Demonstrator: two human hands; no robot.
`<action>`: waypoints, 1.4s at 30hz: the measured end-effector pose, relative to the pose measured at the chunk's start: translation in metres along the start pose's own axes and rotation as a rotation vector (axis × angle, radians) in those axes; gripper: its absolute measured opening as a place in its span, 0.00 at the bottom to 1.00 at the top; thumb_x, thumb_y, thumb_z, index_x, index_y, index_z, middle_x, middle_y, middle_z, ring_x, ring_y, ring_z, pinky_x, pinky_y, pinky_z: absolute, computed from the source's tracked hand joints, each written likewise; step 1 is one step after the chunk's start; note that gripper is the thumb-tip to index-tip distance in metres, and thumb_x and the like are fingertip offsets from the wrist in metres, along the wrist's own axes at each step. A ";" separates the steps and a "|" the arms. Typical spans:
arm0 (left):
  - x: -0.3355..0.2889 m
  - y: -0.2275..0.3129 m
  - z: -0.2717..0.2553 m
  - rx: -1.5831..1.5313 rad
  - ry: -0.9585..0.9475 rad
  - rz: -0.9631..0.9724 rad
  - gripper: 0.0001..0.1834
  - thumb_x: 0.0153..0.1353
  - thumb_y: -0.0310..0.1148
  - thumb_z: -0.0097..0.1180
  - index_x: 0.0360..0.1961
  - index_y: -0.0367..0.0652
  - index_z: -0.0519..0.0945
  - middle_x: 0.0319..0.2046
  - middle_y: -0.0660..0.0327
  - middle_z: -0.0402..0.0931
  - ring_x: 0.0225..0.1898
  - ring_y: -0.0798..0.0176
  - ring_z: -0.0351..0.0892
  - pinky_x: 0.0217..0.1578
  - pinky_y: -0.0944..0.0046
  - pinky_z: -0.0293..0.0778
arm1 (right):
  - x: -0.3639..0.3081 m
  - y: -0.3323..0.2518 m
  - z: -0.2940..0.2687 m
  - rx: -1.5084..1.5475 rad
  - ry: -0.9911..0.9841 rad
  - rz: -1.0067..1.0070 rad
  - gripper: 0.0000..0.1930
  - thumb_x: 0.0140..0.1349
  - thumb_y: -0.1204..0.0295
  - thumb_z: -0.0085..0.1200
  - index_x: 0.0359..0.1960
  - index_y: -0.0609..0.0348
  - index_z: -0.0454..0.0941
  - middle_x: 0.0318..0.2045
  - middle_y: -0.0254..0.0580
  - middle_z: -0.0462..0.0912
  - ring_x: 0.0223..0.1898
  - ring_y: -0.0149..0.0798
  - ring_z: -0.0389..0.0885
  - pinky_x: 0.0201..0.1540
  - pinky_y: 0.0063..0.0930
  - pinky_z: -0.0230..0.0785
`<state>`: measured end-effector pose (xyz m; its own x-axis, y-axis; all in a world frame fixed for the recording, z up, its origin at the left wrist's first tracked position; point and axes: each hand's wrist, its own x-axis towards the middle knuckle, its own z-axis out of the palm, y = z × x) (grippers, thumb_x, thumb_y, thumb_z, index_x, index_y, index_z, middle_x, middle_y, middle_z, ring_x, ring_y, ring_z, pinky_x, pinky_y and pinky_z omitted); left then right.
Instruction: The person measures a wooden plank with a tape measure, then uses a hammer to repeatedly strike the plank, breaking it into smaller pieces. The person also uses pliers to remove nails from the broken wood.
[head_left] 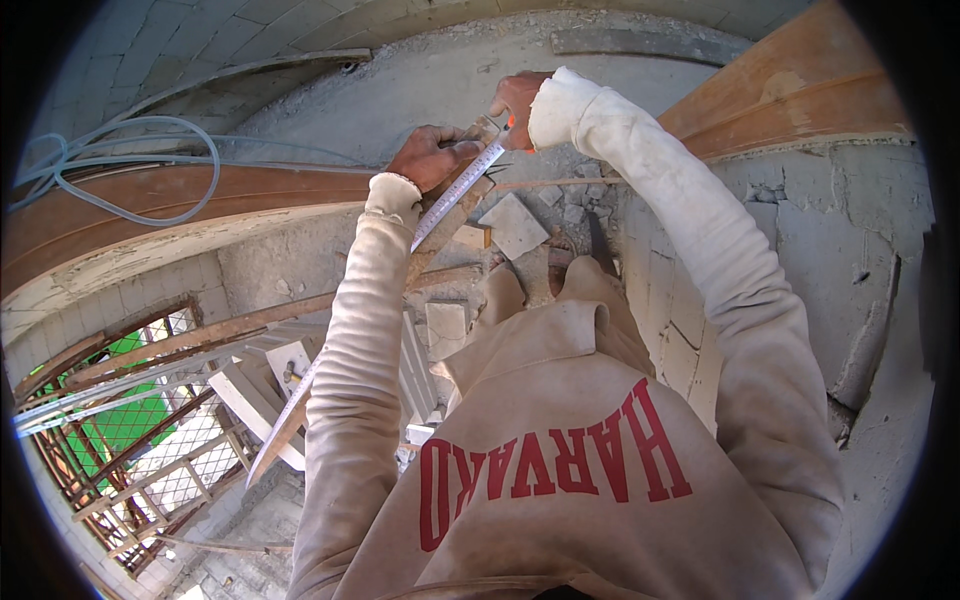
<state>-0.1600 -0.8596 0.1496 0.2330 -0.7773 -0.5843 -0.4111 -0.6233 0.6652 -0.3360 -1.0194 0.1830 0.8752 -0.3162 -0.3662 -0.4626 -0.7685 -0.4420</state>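
Head: right hand [518, 103] (apparently curled)

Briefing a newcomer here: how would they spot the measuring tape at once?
Follow the pale left sleeve up to the left hand. Beside it, the measuring tape slants up toward the right hand. Unlike the brown wooden strip alongside, it's white with fine dark markings.
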 end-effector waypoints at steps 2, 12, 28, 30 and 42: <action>0.000 0.000 0.000 -0.006 0.000 0.017 0.27 0.66 0.46 0.63 0.55 0.31 0.85 0.42 0.53 0.88 0.38 0.64 0.83 0.45 0.65 0.78 | 0.003 0.003 0.004 0.008 0.012 -0.002 0.31 0.52 0.58 0.68 0.57 0.60 0.82 0.33 0.40 0.92 0.45 0.42 0.90 0.49 0.34 0.81; 0.002 -0.003 0.001 -0.044 0.006 0.001 0.25 0.66 0.43 0.64 0.54 0.31 0.85 0.41 0.54 0.88 0.37 0.65 0.84 0.44 0.66 0.78 | -0.001 0.001 0.003 0.001 0.051 -0.036 0.14 0.50 0.61 0.65 0.35 0.55 0.87 0.28 0.40 0.91 0.38 0.43 0.90 0.42 0.38 0.81; 0.004 -0.009 0.003 -0.109 -0.013 0.013 0.24 0.66 0.41 0.64 0.54 0.30 0.85 0.41 0.54 0.87 0.37 0.65 0.84 0.44 0.68 0.78 | -0.003 -0.001 -0.001 0.029 -0.010 -0.034 0.12 0.52 0.61 0.66 0.33 0.55 0.87 0.28 0.40 0.91 0.38 0.43 0.90 0.43 0.39 0.80; 0.001 -0.002 0.002 -0.078 -0.010 -0.006 0.24 0.66 0.41 0.65 0.54 0.30 0.85 0.41 0.54 0.87 0.37 0.65 0.84 0.43 0.68 0.78 | -0.002 0.002 0.000 0.050 -0.011 -0.055 0.12 0.52 0.61 0.66 0.32 0.56 0.87 0.26 0.39 0.90 0.37 0.43 0.90 0.42 0.39 0.80; 0.005 -0.007 0.002 -0.053 -0.016 0.065 0.23 0.66 0.42 0.63 0.52 0.33 0.86 0.40 0.60 0.85 0.38 0.68 0.80 0.43 0.69 0.76 | -0.028 0.005 0.007 0.047 0.008 -0.058 0.33 0.54 0.56 0.69 0.56 0.67 0.81 0.44 0.54 0.88 0.46 0.51 0.88 0.49 0.39 0.79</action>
<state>-0.1573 -0.8594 0.1410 0.1930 -0.8154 -0.5458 -0.3773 -0.5752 0.7258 -0.3642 -1.0108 0.1856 0.9015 -0.2766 -0.3329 -0.4175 -0.7586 -0.5002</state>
